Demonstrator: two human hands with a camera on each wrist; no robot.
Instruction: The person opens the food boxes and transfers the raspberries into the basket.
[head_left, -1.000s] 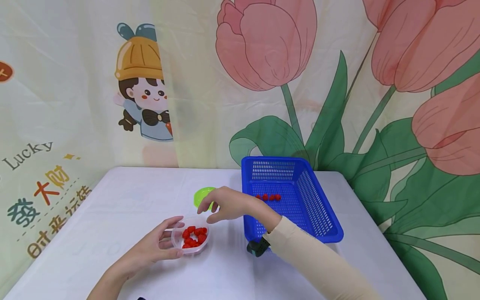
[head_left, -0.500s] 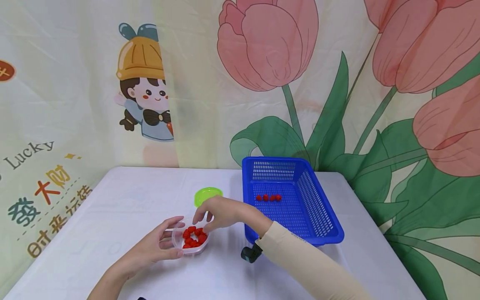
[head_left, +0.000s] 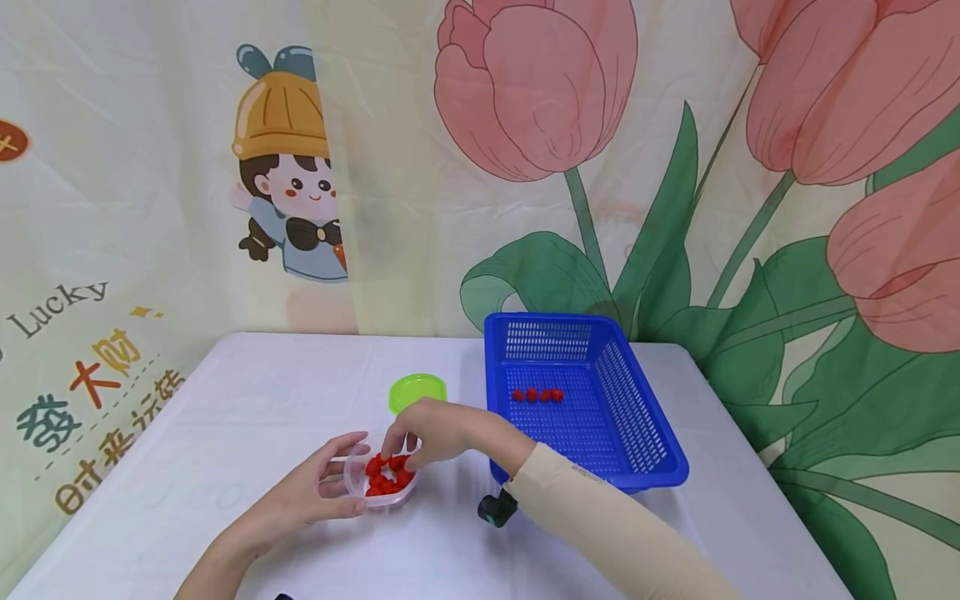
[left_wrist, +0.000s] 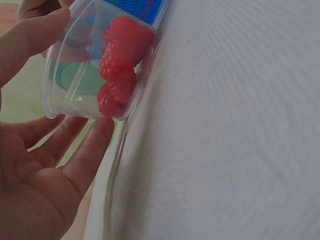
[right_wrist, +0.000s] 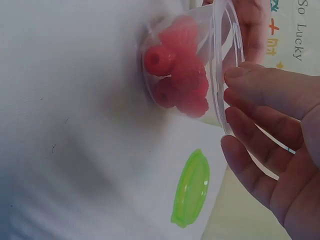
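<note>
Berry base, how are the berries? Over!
Left grip holds clear tub. Right grip at its opening. Red berries inside, four more visible in basket. Green lid off, not blocking.

Creased printed backdrop (head_left: 408,125) behind a white-covered worktop (head_left: 292,379).
Large pink tulips (head_left: 536,96) with broad green leaves (head_left: 660,217) spread from the middle to the right edge; left of them a cartoon figure (head_left: 300,250) in a yellow cap (head_left: 277,117) and dark bow tie (head_left: 303,235) is cut off along its right side. Slanting at far left are "Lucky" (head_left: 54,308), coloured Chinese characters (head_left: 96,382) and, higher up, a red-brown disc (head_left: 11,142).
</note>
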